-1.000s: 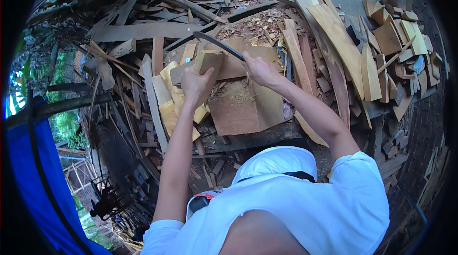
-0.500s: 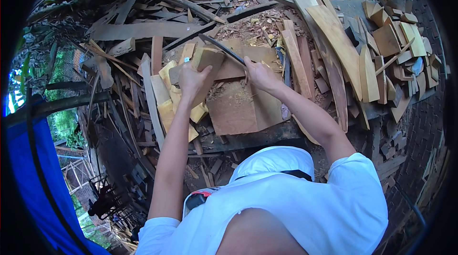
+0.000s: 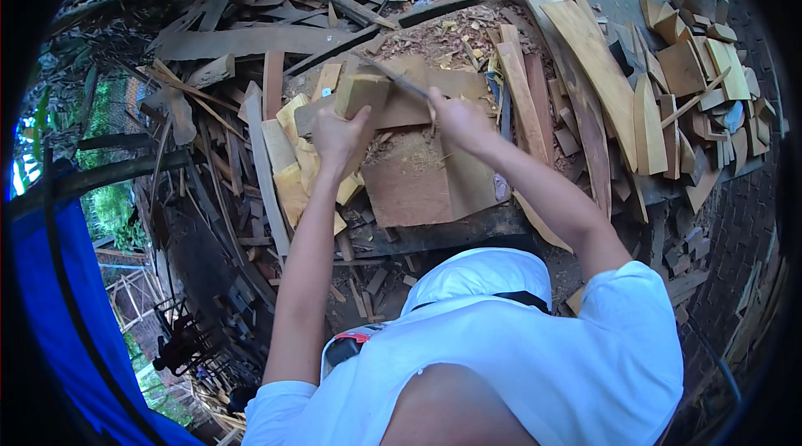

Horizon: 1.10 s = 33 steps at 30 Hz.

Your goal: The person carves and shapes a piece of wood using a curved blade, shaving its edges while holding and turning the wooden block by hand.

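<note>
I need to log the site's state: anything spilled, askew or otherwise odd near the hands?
Yes: a crumpled purplish scrap beside the flat wood looks odd amid so much timber. Loose shavings litter that wood near the right hand.

Well left of the left hand (image 3: 337, 135) stretches a blue sheet (image 3: 63, 304); beside it, on that same side of the hand, greenery (image 3: 115, 214) shows in bright daylight; far right of the right hand (image 3: 464, 122) runs a dark block-paved floor (image 3: 728, 225); beyond both hands, scrap wood (image 3: 242, 43) lies in a broad heap.
</note>
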Motion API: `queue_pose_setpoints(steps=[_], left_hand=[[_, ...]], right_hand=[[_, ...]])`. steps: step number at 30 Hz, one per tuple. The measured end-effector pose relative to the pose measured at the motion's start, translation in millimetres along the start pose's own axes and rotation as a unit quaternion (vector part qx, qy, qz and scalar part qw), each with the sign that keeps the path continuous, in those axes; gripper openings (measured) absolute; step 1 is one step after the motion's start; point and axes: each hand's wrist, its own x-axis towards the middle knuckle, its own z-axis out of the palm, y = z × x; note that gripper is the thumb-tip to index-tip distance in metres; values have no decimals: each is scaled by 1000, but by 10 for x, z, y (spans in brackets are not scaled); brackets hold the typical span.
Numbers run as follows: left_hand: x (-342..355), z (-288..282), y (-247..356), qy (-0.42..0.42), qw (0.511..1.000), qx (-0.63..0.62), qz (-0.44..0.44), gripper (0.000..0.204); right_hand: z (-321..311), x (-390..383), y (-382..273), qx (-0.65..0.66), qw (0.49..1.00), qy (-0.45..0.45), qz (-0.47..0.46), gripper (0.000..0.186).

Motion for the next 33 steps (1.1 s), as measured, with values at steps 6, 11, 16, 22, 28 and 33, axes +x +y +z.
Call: queue_pose_setpoints(steps=[6, 11, 16, 22, 28, 33], left_hand=[[-56, 24, -121, 19, 999, 45, 17, 32], [-58, -14, -41, 17, 998, 57, -24, 33], [-30, 27, -126, 21, 995, 93, -39, 33], [-22, -11, -99, 20, 998, 54, 21, 34], [5, 58, -327, 0, 998, -11, -63, 33], [-69, 43, -51, 18, 993, 59, -96, 32]], right_hand=[[55, -5, 13, 52, 996, 45, -52, 22], [-535, -96, -624, 121, 980, 112, -109, 23], [-388, -90, -564, 78, 989, 86, -93, 19], [-37, -47, 35, 14, 998, 35, -56, 18], [-584, -162, -682, 103, 977, 139, -125, 19], [-581, -302, -873, 77, 972, 181, -131, 16]])
